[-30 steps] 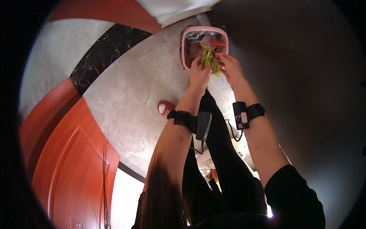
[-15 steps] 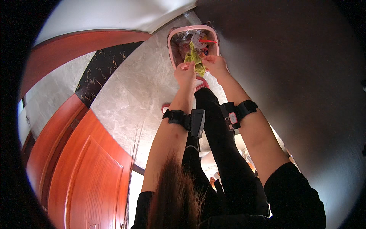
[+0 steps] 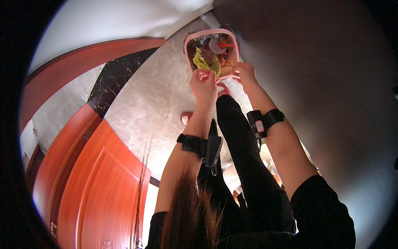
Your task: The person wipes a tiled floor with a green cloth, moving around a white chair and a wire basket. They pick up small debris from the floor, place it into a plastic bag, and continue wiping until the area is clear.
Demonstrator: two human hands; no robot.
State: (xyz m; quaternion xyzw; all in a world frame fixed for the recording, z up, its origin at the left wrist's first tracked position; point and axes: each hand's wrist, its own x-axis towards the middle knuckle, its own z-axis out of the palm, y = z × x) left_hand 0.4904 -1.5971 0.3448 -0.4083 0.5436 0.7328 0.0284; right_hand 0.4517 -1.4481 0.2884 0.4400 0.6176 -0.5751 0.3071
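Observation:
A yellow-green vegetable leaf (image 3: 203, 60) hangs over a pink-rimmed trash bin (image 3: 187, 54). My left hand (image 3: 204, 86) pinches the leaf's near end, just above the bin's near rim. At the bin's right near corner is my right hand (image 3: 246, 76), its fingers apart and slightly curled; I see no leaf in them. Inside the bin, lined with a dark bag, lie a clear round plastic lid or cup (image 3: 216, 45), a red strip (image 3: 226, 45) and other scraps too small to name.
Dark panel (image 3: 315, 91) rises close on the right of the bin. Grey marbled floor (image 3: 149, 108) lies to the left, with a reddish wooden door (image 3: 107, 191) beyond. My red shoes (image 3: 223, 89) stand by the bin. Black straps with small devices (image 3: 212, 148) sit on both forearms.
My right hand has moved right, away from the left hand and the leaf. The leaf now spreads leftward over the bin, still in my left hand.

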